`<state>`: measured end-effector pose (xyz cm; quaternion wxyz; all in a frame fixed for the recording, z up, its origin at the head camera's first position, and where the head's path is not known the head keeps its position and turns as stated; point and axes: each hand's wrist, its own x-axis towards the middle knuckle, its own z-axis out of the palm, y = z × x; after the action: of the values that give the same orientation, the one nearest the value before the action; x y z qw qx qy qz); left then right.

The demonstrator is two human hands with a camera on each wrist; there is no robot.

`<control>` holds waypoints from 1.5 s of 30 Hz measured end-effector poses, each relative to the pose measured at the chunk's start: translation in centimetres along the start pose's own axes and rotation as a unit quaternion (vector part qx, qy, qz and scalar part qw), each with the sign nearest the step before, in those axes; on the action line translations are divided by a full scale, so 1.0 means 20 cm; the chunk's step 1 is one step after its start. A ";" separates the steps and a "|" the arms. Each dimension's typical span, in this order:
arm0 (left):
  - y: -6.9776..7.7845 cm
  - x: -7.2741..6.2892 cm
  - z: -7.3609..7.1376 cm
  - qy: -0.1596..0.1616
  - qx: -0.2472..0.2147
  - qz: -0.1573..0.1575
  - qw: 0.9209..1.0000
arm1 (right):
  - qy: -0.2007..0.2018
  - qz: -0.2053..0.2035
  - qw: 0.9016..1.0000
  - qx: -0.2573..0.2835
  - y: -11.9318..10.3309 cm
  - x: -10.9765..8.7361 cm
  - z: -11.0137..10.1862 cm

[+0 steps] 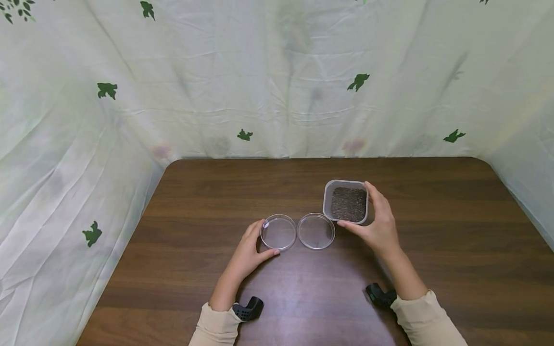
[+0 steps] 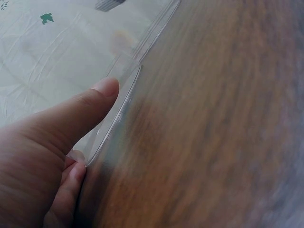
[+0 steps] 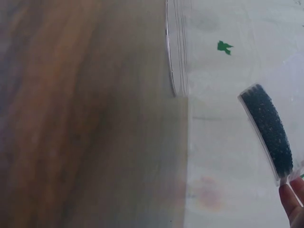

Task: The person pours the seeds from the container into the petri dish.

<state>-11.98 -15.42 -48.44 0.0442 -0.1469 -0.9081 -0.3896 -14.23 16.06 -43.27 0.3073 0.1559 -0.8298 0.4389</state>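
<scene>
A tub (image 1: pixel 327 199) of dark grains (image 1: pixel 348 204) is held by the R hand (image 1: pixel 382 226), seemingly raised & tilted, nr the R dish (image 1: pixel 316 231); the L dish (image 1: pixel 279 233) is gripped by the L hand (image 1: pixel 249 251) on the desk (image 1: pixel 303 293). Tilt should be kept slight, approx. steady, lest grains be spilt.

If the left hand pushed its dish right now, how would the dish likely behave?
The dish would probably slide rather than tip, being low, wide and flat on the table. Its clear, thin wall looks stiff, so it likely won't flex. Pushed right, it might bump the neighbouring dish.
</scene>
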 end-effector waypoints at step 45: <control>0.00 -0.01 -0.01 -0.005 -0.001 -0.005 1.000 | -0.069 -0.135 0.988 -0.030 -0.10 0.07 0.19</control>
<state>-11.86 -15.52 -48.30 0.0376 -0.1440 -0.9087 -0.3901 -15.70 11.83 -42.74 0.3104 0.2870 -0.8330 0.3569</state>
